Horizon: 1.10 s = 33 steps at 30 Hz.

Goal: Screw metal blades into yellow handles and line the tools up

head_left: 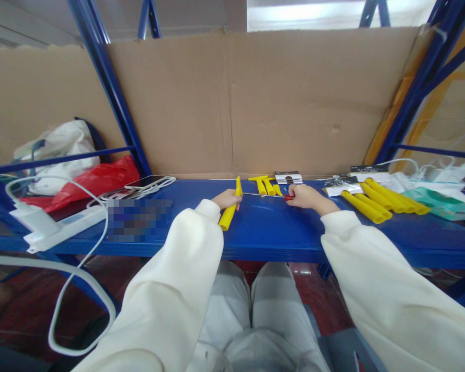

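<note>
My left hand (227, 198) is closed around a yellow T-shaped tool with a thick tubular handle (226, 219). Its handle slants toward the table's front edge. My right hand (305, 197) grips the red handle of a screwdriver (264, 195). The thin metal shaft runs level toward the left, and its tip meets the yellow tool beside my left fingers; whether it sits in a screw is too small to tell. Just beyond the shaft lie several smaller yellow T-shaped pieces (260, 184).
Several yellow tubular handles (366, 206) with black-and-white cards lie on the blue table (271, 232) at right, beside a green-and-white packet (442, 203). Small black-and-white packs (289, 177) rest at the back against a cardboard panel (232, 103). A power strip (65, 225) and cables occupy the left.
</note>
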Each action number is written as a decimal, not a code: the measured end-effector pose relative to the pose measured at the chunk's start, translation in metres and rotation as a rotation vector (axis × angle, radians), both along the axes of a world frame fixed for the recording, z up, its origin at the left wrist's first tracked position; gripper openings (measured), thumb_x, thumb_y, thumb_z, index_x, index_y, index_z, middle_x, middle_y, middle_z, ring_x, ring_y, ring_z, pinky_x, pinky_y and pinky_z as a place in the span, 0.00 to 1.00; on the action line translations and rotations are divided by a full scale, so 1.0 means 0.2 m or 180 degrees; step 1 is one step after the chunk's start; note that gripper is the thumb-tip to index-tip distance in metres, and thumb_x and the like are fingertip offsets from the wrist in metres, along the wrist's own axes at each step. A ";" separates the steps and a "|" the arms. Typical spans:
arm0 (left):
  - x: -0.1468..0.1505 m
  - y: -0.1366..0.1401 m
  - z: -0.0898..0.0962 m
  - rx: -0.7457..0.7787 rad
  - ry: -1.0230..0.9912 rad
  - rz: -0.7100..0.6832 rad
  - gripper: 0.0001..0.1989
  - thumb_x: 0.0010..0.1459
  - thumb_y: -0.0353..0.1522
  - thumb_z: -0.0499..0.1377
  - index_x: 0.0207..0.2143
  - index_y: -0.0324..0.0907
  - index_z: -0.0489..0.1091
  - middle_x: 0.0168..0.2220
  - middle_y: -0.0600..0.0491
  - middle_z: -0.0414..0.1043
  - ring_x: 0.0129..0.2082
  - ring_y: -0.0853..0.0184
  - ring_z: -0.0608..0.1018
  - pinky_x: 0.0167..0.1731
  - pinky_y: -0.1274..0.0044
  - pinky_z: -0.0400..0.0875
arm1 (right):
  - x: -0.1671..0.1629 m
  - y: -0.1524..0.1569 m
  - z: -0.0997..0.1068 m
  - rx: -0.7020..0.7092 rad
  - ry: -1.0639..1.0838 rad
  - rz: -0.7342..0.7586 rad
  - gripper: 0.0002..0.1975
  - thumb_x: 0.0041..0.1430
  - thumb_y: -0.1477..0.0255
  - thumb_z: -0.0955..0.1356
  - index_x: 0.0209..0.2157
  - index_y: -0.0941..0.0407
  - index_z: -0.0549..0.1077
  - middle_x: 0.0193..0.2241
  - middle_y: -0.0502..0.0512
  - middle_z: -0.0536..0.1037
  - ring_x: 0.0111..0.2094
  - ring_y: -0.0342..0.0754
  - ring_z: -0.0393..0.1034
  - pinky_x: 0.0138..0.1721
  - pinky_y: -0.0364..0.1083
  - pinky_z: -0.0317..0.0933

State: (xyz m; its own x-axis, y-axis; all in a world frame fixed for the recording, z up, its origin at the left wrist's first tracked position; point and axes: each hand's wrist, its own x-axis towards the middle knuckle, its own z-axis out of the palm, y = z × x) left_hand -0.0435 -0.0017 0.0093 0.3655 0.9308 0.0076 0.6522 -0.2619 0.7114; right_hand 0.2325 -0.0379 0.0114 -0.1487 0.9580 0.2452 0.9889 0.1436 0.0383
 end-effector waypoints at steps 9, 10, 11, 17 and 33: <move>0.00 0.01 -0.01 -0.0063 -0.0098 -0.0026 0.11 0.45 0.24 0.53 0.13 0.42 0.65 0.15 0.53 0.70 0.18 0.69 0.69 0.22 0.79 0.64 | -0.01 -0.01 0.01 0.0013 -0.0036 0.0002 0.09 0.55 0.69 0.66 0.37 0.54 0.77 0.34 0.56 0.82 0.37 0.53 0.75 0.34 0.44 0.59; 0.00 0.01 -0.01 -0.0066 -0.0101 -0.0029 0.10 0.44 0.24 0.53 0.13 0.42 0.65 0.15 0.53 0.70 0.18 0.70 0.69 0.22 0.80 0.64 | -0.01 -0.01 0.01 0.0006 -0.0093 -0.0039 0.09 0.55 0.69 0.67 0.37 0.54 0.77 0.34 0.56 0.82 0.37 0.53 0.76 0.34 0.44 0.59; 0.00 0.01 -0.01 -0.0070 -0.0102 -0.0036 0.11 0.44 0.24 0.53 0.13 0.41 0.65 0.15 0.53 0.70 0.18 0.70 0.69 0.21 0.80 0.64 | -0.01 -0.01 0.01 -0.0001 -0.0129 -0.0060 0.08 0.54 0.69 0.67 0.36 0.54 0.76 0.33 0.56 0.82 0.37 0.53 0.75 0.34 0.44 0.58; 0.00 0.01 0.00 -0.0089 -0.0153 -0.0027 0.11 0.45 0.24 0.53 0.13 0.41 0.65 0.15 0.53 0.69 0.17 0.70 0.68 0.21 0.80 0.63 | -0.01 -0.01 0.00 -0.0022 0.0035 -0.0006 0.08 0.54 0.70 0.69 0.37 0.54 0.75 0.31 0.56 0.81 0.31 0.49 0.73 0.30 0.43 0.57; 0.01 -0.01 0.01 -0.0168 -0.0179 0.0035 0.13 0.47 0.23 0.53 0.13 0.41 0.63 0.15 0.54 0.68 0.17 0.70 0.67 0.23 0.79 0.63 | -0.02 -0.01 0.01 -0.0102 0.0150 0.0073 0.10 0.53 0.71 0.68 0.39 0.55 0.75 0.36 0.57 0.82 0.35 0.50 0.75 0.32 0.43 0.59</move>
